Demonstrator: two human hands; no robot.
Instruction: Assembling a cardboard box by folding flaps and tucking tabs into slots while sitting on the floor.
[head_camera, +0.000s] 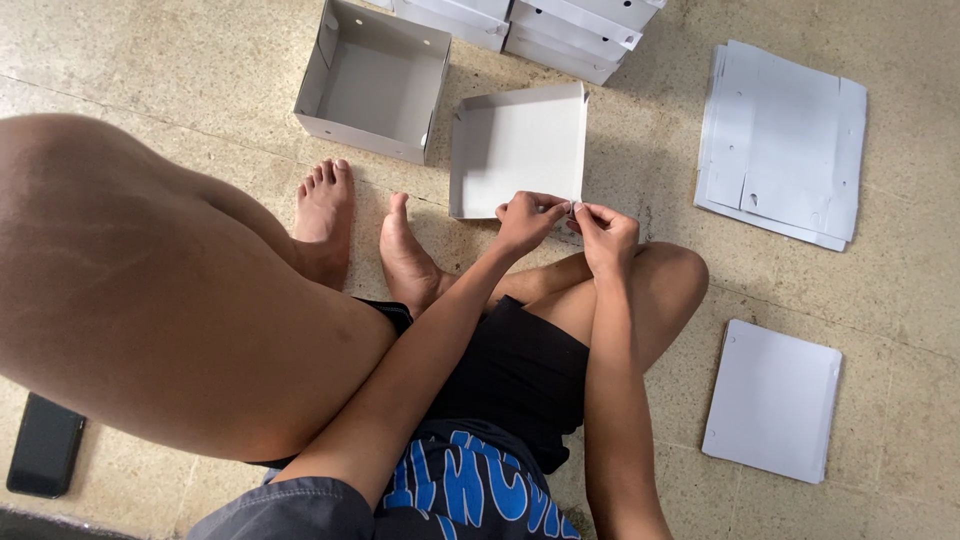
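Observation:
I sit on the floor with a partly folded white cardboard box lid (515, 145) in front of my feet. My left hand (528, 220) and my right hand (605, 232) meet at its near right corner, fingers pinching the cardboard flap there. The lid's walls stand up along the left, far and right sides. My thumbs and fingertips hide the corner itself.
A finished open white box (372, 80) stands at the far left. Several folded boxes (560, 25) are stacked at the top. A pile of flat white cardboard sheets (782, 145) lies at the right, another flat sheet (772, 400) nearer. A black phone (45, 445) lies at the left.

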